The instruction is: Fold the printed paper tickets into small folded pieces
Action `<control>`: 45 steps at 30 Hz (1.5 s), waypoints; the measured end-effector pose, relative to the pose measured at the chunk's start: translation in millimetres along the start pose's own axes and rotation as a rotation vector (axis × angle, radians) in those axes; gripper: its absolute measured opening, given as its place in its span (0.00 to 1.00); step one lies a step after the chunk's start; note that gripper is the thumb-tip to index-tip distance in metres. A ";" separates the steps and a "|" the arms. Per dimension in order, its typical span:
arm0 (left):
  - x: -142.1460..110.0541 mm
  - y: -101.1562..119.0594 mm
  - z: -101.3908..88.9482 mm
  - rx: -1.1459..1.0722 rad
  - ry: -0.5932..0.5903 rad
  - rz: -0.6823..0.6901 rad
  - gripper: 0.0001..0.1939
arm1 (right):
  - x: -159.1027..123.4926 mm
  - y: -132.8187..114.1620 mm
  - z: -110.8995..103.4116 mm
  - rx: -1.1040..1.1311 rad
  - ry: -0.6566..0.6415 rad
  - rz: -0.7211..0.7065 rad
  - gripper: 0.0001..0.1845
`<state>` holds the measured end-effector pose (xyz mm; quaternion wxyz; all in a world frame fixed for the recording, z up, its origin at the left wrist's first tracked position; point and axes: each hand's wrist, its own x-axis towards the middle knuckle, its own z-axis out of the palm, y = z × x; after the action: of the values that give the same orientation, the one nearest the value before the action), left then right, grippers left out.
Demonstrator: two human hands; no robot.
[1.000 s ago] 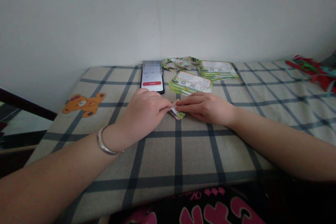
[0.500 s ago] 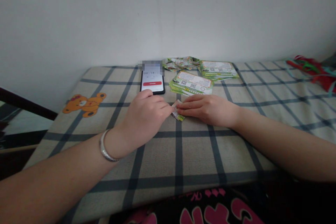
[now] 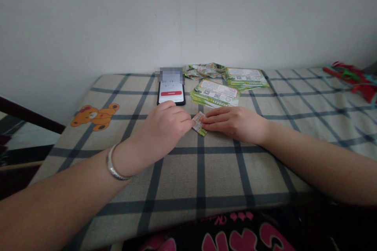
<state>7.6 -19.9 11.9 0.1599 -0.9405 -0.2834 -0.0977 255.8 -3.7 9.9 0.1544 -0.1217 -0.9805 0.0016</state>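
Note:
A small folded piece of printed paper (image 3: 199, 123), white with green edges, lies on the checked tablecloth between my hands. My left hand (image 3: 166, 127), with a silver bangle on its wrist, is closed and pinches the paper's left edge; its fingertips are partly hidden. From the other side my right hand (image 3: 234, 124) lies flat, its fingers stretched out and pressing on the paper's right part. Just beyond my right hand is a stack of green-and-white printed leaflets (image 3: 216, 92).
A phone (image 3: 171, 92) with a timer on its screen lies beyond my left hand. Crumpled folded papers (image 3: 203, 71) and a second stack of leaflets (image 3: 246, 76) are by the wall. An orange bear picture (image 3: 94, 117) is at left, a red tangled bundle (image 3: 353, 80) far right.
My right fingers have slid slightly to the right, so more of the folded paper shows. My left fingers have curled in more at its left edge.

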 end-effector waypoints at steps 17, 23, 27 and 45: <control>-5.2 -10.0 3.6 -0.133 -0.010 0.017 0.15 | -4.8 2.6 8.0 0.072 0.050 0.061 0.15; -7.6 -22.3 7.4 -0.192 0.020 0.065 0.15 | -4.5 -1.2 7.7 0.001 0.057 0.047 0.16; -7.7 -20.9 6.7 -0.172 0.020 0.074 0.15 | -5.0 -1.6 7.8 -0.022 0.060 0.061 0.15; -3.0 -14.9 6.1 -0.052 -0.054 0.066 0.13 | -4.2 -2.7 7.6 -0.086 0.049 0.102 0.14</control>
<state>-2.7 -7.5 9.1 0.1311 -0.9554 -0.2540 -0.0745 256.7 -7.0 1.6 0.1729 -0.1782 -0.9680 -0.0358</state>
